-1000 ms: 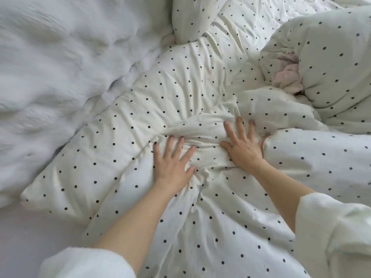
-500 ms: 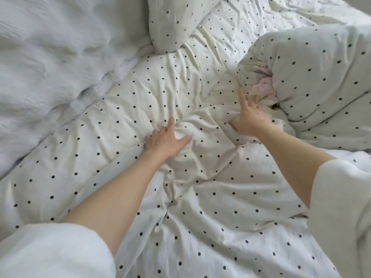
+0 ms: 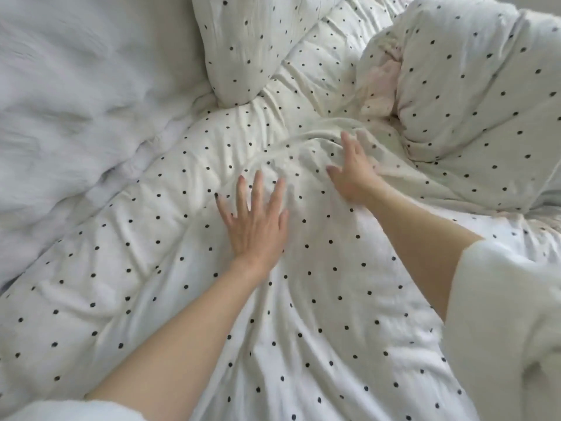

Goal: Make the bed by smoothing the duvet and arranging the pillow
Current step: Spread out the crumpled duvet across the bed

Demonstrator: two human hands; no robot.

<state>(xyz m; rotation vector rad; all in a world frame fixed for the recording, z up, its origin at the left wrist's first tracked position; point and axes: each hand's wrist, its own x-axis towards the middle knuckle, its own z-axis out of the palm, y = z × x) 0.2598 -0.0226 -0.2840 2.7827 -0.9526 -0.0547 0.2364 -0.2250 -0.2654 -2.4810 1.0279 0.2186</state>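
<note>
A white duvet with black dots (image 3: pixel 303 314) covers the bed, creased in folds around the middle. My left hand (image 3: pixel 258 226) lies flat on it, fingers spread, holding nothing. My right hand (image 3: pixel 353 171) presses flat against a raised fold just to the right, fingers apart. A dotted pillow (image 3: pixel 249 47) stands at the top centre. A bunched part of the dotted duvet (image 3: pixel 473 86) is heaped at the upper right, with a bit of pink fabric (image 3: pixel 382 86) showing in its opening.
A plain white crinkled blanket (image 3: pixel 76 101) lies along the left side of the bed. White sleeves (image 3: pixel 501 329) cover both my upper arms at the frame's bottom and right.
My left hand has opened from a grip on a fold to lie flat. My right hand has come back from the pink fabric to press the fold. The view shifted forward.
</note>
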